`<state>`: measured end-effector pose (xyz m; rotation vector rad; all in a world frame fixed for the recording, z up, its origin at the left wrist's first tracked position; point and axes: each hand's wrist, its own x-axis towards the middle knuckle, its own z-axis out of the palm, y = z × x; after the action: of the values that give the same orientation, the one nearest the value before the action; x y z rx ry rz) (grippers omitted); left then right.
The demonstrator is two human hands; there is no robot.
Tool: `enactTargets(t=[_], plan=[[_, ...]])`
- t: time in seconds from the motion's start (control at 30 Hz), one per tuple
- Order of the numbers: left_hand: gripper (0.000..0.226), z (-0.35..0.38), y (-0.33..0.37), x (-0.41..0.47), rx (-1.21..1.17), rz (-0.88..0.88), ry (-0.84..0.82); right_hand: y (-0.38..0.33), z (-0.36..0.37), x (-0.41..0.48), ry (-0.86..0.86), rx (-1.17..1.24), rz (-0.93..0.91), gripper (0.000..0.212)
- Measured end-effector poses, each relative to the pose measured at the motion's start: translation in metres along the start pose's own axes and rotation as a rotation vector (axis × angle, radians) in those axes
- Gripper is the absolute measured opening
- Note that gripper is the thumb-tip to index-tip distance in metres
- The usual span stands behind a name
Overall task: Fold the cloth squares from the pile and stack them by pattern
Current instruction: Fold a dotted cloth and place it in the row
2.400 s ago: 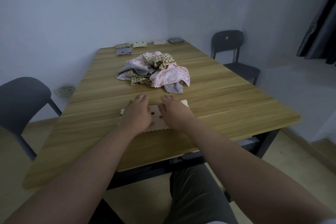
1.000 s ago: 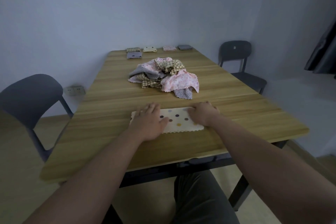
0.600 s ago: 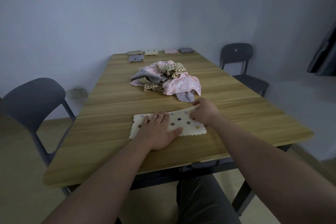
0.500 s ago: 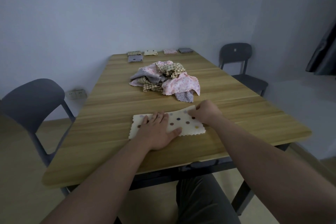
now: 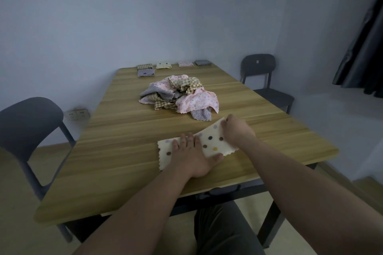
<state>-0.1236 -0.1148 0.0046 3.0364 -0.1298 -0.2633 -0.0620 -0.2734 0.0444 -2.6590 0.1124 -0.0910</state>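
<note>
Two hands work one cloth [image 5: 213, 144] in the head view, the only view there is; half a second ago it lay flat on the table [image 5: 124, 151], and now its right end is raised off the wood, slanting up to the right hand [image 5: 236, 130], whose curled fingers pinch the far right corner; the left hand [image 5: 191, 155] has stayed where it was, flat and spread, pressing the cloth's middle down; I judge this the start of a fold, right part over left, with the left hand as the hinge; stacking comes after.

The cloth sits near the front edge of the table, just short of the pile [image 5: 180, 95]; it is cream, with well-spaced brown, yellow and lilac dots and a zigzag-cut edge; its shape is a wide rectangle, so it may already be folded once, though I cannot tell; it looks thin and limp.

Five small stacks [image 5: 163, 65] lie along the far edge; one seems cream and dotted too, a likely home.
</note>
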Motion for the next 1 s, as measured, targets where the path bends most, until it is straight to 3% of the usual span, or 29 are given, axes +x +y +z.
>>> enactTargets(t=[0.23,0.5,0.9,1.0], plan=[[0.13,-0.002,0.016,0.01,-0.017,0.088,0.036,0.005,-0.009,-0.001,0.021,-0.082,-0.026,0.026],[0.121,0.005,0.022,0.01,-0.006,0.102,0.054,-0.012,-0.016,-0.001,0.059,-0.067,-0.081,0.025],[0.127,0.007,0.023,0.01,0.019,0.108,0.059,-0.065,-0.012,-0.021,0.068,-0.084,-0.227,0.009],[0.116,0.007,0.021,0.009,0.03,0.123,0.06,-0.076,-0.007,-0.025,0.041,-0.099,-0.26,0.011]])
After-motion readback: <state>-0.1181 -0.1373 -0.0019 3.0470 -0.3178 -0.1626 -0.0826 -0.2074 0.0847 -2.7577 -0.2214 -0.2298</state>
